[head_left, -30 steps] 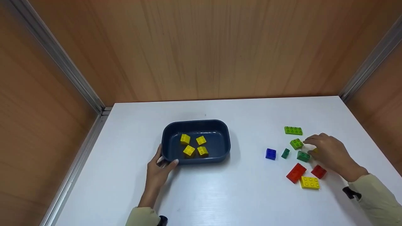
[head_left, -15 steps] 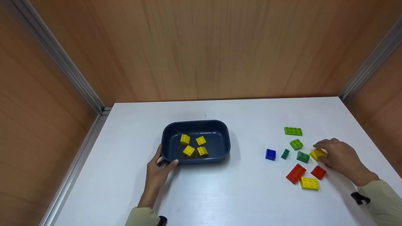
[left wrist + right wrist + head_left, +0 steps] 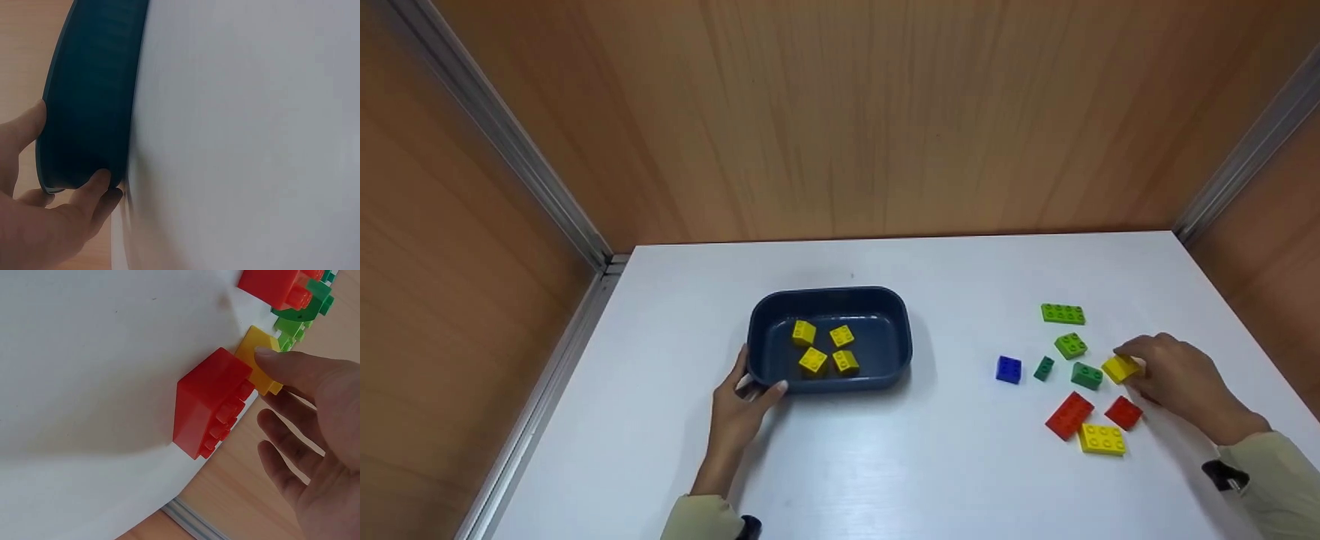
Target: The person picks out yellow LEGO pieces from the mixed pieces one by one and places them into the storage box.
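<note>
My left hand (image 3: 739, 416) grips the lower left corner of a dark blue rectangular dish (image 3: 840, 387), thumb near the rim and fingers around its side. The left wrist view also shows the fingers against the outer wall of the dish (image 3: 93, 95). Several small yellow bricks (image 3: 812, 361) lie inside it. At the right, my right hand (image 3: 1185, 382) pinches a yellow toy brick (image 3: 1120, 369) between thumb and fingers. Seen from the right wrist, the thumb presses on this yellow brick (image 3: 256, 360), just beyond a red brick (image 3: 211, 402).
Around the right hand lie a dark green brick (image 3: 1086, 375), a small green brick (image 3: 1043, 367), light green bricks (image 3: 1070, 346), a blue brick (image 3: 1009, 369), red bricks (image 3: 1069, 415) and a flat yellow brick (image 3: 1102, 439). Wooden panels (image 3: 840, 120) enclose the white table (image 3: 885, 465).
My right hand has shifted right and toward me, away from the light green brick, and now pinches the yellow brick that it mostly covered before. The left hand and dish stay put.
</note>
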{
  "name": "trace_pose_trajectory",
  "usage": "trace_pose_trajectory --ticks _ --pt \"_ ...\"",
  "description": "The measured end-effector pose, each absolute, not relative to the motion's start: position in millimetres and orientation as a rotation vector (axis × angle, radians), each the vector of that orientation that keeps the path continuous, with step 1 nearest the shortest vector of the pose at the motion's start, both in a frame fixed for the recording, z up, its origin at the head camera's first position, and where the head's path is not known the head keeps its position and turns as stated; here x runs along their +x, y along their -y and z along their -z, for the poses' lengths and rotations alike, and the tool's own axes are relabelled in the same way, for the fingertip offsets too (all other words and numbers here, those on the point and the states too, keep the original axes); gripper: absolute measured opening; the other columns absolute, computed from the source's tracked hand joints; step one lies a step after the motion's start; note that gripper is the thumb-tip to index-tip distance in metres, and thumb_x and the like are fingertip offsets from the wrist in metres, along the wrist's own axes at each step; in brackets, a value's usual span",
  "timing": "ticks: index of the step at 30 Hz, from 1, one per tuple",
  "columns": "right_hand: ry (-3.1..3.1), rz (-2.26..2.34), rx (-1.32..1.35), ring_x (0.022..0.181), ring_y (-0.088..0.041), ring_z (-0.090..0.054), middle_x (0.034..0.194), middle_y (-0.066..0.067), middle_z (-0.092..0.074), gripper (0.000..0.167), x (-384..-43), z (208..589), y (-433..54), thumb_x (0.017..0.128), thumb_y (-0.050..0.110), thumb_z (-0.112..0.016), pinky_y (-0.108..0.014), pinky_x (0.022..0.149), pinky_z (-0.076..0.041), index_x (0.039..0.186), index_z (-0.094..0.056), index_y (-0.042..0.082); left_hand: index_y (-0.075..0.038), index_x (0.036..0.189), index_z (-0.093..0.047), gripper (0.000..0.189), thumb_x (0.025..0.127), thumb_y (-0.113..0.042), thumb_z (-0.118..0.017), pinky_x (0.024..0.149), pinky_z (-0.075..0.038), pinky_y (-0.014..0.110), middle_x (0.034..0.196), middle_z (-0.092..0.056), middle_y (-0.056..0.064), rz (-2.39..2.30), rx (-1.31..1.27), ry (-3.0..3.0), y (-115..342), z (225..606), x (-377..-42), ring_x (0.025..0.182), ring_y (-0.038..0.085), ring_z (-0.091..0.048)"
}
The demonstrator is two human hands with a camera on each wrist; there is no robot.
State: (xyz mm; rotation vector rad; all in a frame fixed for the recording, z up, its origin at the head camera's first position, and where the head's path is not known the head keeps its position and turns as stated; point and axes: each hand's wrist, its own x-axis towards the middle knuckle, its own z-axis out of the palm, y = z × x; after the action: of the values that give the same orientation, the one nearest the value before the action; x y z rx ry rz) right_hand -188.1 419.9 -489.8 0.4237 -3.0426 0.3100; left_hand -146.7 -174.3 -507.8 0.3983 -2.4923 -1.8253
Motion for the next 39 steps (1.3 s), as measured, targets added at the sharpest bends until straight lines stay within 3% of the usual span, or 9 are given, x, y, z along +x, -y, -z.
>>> trace_pose_trajectory --ticks 9,18,39 --pt "3.022 -0.319 0.418 0.08 -0.031 -0.064 0.109 -0.028 -0.073 0.047 -188 486 -422 0.072 -0.004 -0.094 -0.052 0.072 -0.065 0.115 -0.076 -0.006 -0.013 0.169 -0.027 0.091 0.094 -0.014 -0.08 0.116 -0.047 0.051 0.165 -0.038 0.025 1.855 0.412 2.475 174 507 -146 0.142 0.047 -0.05" --pt "2.973 -0.282 0.425 0.098 -0.047 -0.067 0.114 -0.03 -0.073 0.048 -192 471 -413 0.072 -0.004 -0.094 -0.062 0.082 -0.062 0.117 -0.076 -0.004 -0.012 0.168 -0.027 0.091 0.094 -0.014 -0.079 0.116 -0.047 0.051 0.164 -0.04 0.025 1.863 0.397 2.464 174 506 -145 0.141 0.047 -0.051" --pt "2.865 -0.193 0.572 0.1 -0.044 -0.069 0.112 -0.025 -0.076 0.048 -208 454 -377 0.071 -0.004 -0.095 -0.061 0.083 -0.062 0.116 -0.078 -0.001 -0.012 0.169 -0.027 0.092 0.094 -0.013 -0.08 0.116 -0.047 0.051 0.164 -0.04 0.025 1.886 0.395 2.444 174 508 -147 0.143 0.049 -0.049"
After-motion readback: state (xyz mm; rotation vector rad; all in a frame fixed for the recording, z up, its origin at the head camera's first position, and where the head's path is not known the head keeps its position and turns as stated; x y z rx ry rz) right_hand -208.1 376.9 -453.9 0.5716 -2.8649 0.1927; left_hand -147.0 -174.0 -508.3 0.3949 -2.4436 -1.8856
